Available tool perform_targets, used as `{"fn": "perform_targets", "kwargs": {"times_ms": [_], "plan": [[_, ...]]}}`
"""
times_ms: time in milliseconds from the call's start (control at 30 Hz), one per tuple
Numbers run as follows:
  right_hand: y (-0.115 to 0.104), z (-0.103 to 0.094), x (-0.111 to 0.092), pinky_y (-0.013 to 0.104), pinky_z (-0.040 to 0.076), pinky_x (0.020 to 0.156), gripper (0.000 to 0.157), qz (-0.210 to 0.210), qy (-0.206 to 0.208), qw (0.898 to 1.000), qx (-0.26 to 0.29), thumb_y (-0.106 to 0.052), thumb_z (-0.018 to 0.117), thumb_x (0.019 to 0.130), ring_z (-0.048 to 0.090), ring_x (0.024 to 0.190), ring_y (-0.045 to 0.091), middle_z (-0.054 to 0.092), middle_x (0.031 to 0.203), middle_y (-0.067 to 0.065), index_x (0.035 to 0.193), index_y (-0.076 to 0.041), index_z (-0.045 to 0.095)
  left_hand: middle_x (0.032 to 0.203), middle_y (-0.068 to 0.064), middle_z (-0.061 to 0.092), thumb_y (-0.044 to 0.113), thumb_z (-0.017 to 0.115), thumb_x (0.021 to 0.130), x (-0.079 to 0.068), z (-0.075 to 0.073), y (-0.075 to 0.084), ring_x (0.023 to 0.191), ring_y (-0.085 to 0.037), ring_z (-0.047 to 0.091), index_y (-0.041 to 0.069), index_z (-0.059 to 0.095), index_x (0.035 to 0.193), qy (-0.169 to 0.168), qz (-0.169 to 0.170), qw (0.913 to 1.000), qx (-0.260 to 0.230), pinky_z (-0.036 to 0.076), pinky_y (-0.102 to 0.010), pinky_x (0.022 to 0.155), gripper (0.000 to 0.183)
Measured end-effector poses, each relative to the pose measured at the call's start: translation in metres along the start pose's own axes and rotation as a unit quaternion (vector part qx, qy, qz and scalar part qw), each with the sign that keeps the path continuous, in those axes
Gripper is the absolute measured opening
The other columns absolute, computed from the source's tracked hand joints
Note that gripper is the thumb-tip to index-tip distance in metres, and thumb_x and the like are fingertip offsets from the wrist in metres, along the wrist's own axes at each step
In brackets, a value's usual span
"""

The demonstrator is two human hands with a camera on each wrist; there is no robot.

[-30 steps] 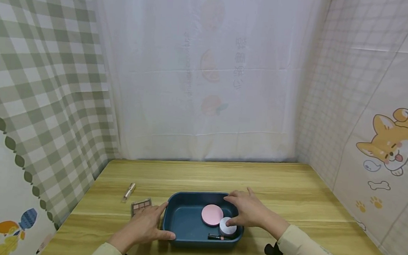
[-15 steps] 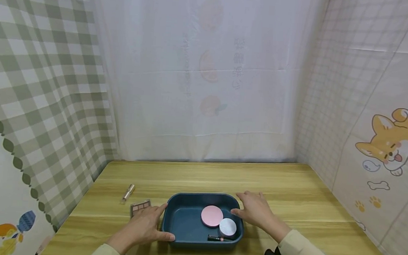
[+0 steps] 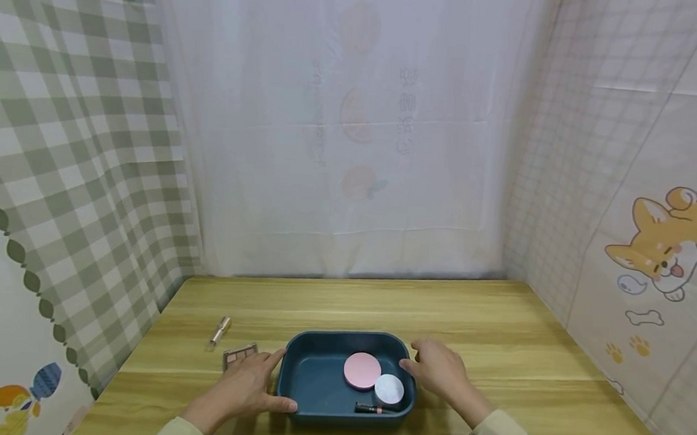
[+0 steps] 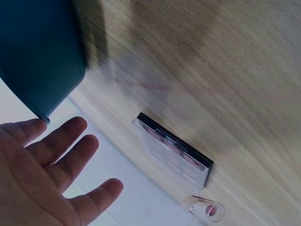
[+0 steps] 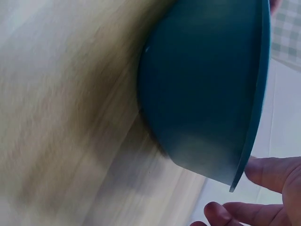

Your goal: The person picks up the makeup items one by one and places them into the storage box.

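1. A dark teal tray (image 3: 315,380) stands on the wood-grain table (image 3: 445,305), between the person's two hands.
2. The left hand (image 3: 244,387) is at the tray's left side, its grip spread: one finger reaches the rim towards the far corner, the thumb lies at the near corner, and the other fingers stand apart.
3. The right hand (image 3: 439,371) is at the tray's right end, thumb by the rim; its grip is apart too, with fingers below the rim clear of the wall in the right wrist view.
4. Inside, towards the right, lie a pink disc (image 3: 362,371), a white round container (image 3: 389,389) close by it (whether they touch I cannot tell), and a black tube (image 3: 367,408) along the near wall.
5. Left of the tray, a palette (image 3: 238,355) lies partly hidden by the left hand, a clear-capped lipstick (image 3: 219,330) near it.
6. A white cloth (image 3: 346,244) hangs behind the table.
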State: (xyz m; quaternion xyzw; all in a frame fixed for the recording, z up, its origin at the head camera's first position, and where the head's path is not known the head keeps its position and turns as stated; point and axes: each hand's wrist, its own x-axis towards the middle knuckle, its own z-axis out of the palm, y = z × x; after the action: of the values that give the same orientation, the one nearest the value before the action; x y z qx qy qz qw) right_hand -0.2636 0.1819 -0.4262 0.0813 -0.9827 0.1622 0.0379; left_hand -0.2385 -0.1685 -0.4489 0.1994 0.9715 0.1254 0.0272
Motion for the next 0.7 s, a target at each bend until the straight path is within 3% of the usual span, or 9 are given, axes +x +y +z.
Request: {"fn": "perform_targets", "kwargs": {"times_ms": [367,700], "plan": [[-0.004,0.002,-0.007,0.04,0.045,0.061,0.025,0.048,0.003,0.996,0.069,-0.023,0.067,0.079,0.057,0.075,0.019,0.063,0.084,0.001,0.1,-0.009,0.069,0.124,-0.016,0.049,0.079,0.05,0.065,-0.002,0.001,-0.001,0.113,-0.036,0.044,0.009,0.034,0.14,-0.004,0.002,1.0,0.006,0.035,-0.058,0.085,0.103],[-0.005,0.011,-0.012,0.037,0.042,0.058,0.02,0.085,0.01,0.988,0.13,-0.018,0.067,0.078,0.055,0.071,0.018,0.063,0.079,0.001,0.094,-0.007,0.071,0.125,-0.016,0.048,0.079,0.049,0.065,-0.002,0.0,0.0,0.112,-0.036,0.045,0.011,0.033,0.141,-0.005,-0.001,0.9999,0.012,0.037,-0.057,0.085,0.103]]}}
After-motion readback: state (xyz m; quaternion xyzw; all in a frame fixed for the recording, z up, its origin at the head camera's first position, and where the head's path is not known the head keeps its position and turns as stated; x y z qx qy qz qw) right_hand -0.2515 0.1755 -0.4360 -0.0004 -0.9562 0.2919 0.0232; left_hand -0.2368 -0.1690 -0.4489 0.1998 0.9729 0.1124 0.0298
